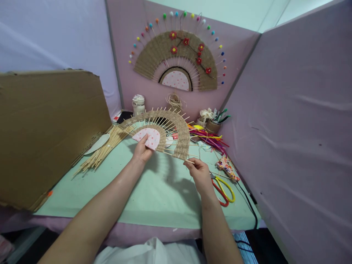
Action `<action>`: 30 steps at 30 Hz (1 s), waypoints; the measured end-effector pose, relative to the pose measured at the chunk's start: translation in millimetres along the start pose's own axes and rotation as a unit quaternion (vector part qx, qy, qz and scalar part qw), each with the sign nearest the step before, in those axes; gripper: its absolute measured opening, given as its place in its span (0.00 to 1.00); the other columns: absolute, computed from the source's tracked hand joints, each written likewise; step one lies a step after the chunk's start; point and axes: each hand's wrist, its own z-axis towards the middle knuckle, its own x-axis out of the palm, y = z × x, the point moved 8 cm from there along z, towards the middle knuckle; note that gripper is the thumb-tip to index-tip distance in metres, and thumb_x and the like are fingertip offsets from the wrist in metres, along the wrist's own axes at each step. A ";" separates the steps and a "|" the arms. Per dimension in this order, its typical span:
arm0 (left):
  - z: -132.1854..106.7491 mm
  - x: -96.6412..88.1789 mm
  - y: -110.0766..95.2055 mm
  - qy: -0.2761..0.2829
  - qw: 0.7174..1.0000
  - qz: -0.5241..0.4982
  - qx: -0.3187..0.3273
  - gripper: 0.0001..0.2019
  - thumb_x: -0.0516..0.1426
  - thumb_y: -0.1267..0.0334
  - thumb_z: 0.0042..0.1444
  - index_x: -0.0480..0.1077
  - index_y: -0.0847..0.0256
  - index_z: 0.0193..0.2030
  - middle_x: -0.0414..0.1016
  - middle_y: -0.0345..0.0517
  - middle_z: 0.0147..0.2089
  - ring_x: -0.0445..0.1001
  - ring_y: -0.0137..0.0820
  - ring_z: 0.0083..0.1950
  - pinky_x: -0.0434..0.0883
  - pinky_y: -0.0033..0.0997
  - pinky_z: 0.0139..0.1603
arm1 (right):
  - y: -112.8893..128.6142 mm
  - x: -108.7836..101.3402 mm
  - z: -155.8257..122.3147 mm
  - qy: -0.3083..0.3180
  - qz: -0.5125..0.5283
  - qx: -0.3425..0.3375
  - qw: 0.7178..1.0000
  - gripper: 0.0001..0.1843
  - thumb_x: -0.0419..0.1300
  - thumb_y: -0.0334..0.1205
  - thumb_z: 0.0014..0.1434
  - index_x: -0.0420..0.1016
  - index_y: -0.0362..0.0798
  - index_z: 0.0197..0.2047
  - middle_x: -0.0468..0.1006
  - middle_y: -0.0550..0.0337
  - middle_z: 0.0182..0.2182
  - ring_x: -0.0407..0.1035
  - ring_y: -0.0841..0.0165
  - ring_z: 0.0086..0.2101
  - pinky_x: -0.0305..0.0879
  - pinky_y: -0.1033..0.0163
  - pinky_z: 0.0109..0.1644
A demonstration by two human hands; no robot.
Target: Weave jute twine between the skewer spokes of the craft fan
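I hold up a half-made woven fan (176, 128) of jute twine on thin wooden skewers, above a mint-green table (162, 194). My left hand (142, 151) grips its pink dotted half-round centre (148, 137) from below, fingers closed on it. My right hand (198, 171) pinches the tip of the lowest skewer (176, 156) or the twine end at the fan's right edge. A thin strand runs from that hand toward the table.
A finished fan (177, 60) with red flowers and coloured beads hangs on the back wall. Loose skewers (104, 150) lie beside a big cardboard sheet (46, 128) on the left. Scissors (224, 187), a glue gun (227, 167), coloured strips (209, 137), a tool cup (213, 124), a jar (138, 104) sit right and back.
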 end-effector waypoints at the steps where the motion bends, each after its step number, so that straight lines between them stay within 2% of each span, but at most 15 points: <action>1: -0.1 0.7 -1.5 0.002 1.000 0.004 0.002 0.17 0.50 0.71 0.63 0.67 0.70 0.58 0.81 0.51 0.37 0.80 0.30 0.38 0.72 0.34 0.54 | -0.1 -0.1 -0.1 0.000 0.002 0.000 1.000 0.15 0.63 0.50 0.50 0.71 0.46 0.26 0.56 0.69 0.16 0.46 0.76 0.19 0.44 0.66 0.23; 5: -2.6 5.2 -4.6 0.017 1.000 0.023 -0.001 0.17 0.49 0.71 0.64 0.66 0.70 0.58 0.81 0.51 0.37 0.80 0.31 0.39 0.70 0.35 0.57 | -1.8 -3.6 0.7 -0.011 0.010 -0.005 1.000 0.16 0.62 0.51 0.51 0.72 0.46 0.27 0.58 0.68 0.17 0.47 0.76 0.20 0.45 0.67 0.23; 11: -5.7 9.5 2.4 0.043 0.996 0.066 -0.043 0.19 0.50 0.70 0.63 0.64 0.71 0.61 0.81 0.54 0.41 0.79 0.34 0.44 0.71 0.37 0.56 | -1.8 -8.9 1.6 -0.020 0.018 -0.025 0.999 0.16 0.61 0.50 0.53 0.72 0.46 0.26 0.61 0.67 0.19 0.50 0.75 0.21 0.49 0.67 0.25; 14: -4.1 7.6 1.9 0.041 0.994 0.088 -0.046 0.20 0.50 0.71 0.63 0.64 0.70 0.61 0.81 0.55 0.42 0.80 0.34 0.43 0.71 0.36 0.55 | 7.7 -16.6 -1.4 -0.070 -0.010 -0.073 0.995 0.15 0.60 0.49 0.55 0.72 0.46 0.27 0.65 0.66 0.21 0.55 0.74 0.23 0.53 0.66 0.27; 18: -3.8 8.4 -3.6 0.051 0.992 0.106 -0.035 0.19 0.50 0.73 0.62 0.65 0.71 0.60 0.81 0.53 0.39 0.80 0.33 0.41 0.71 0.35 0.56 | 26.3 -26.6 -9.5 -0.152 -0.094 -0.169 0.969 0.12 0.60 0.45 0.57 0.73 0.46 0.29 0.69 0.64 0.24 0.61 0.72 0.26 0.57 0.66 0.31; 22: -6.3 9.8 -6.2 0.057 0.988 0.136 -0.042 0.18 0.50 0.75 0.61 0.67 0.71 0.58 0.81 0.51 0.36 0.80 0.32 0.38 0.71 0.34 0.56 | 40.1 -30.6 -16.1 -0.190 -0.164 -0.249 0.935 0.09 0.59 0.42 0.59 0.73 0.47 0.30 0.70 0.63 0.26 0.64 0.71 0.29 0.60 0.64 0.34; 26: -6.2 12.8 -10.2 0.069 0.984 0.158 -0.042 0.16 0.50 0.76 0.60 0.69 0.72 0.54 0.81 0.52 0.36 0.80 0.31 0.37 0.72 0.34 0.55 | 47.9 -32.0 -20.5 -0.206 -0.218 -0.295 0.907 0.07 0.60 0.41 0.59 0.73 0.47 0.31 0.70 0.63 0.25 0.63 0.71 0.27 0.59 0.64 0.33; 30: -2.3 16.2 -21.4 0.071 0.981 0.178 -0.022 0.16 0.52 0.78 0.58 0.70 0.71 0.52 0.81 0.52 0.36 0.81 0.32 0.37 0.72 0.36 0.55 | 47.2 -28.1 -17.8 -0.182 -0.235 -0.293 0.909 0.08 0.60 0.41 0.59 0.73 0.47 0.31 0.70 0.62 0.25 0.63 0.71 0.27 0.59 0.64 0.32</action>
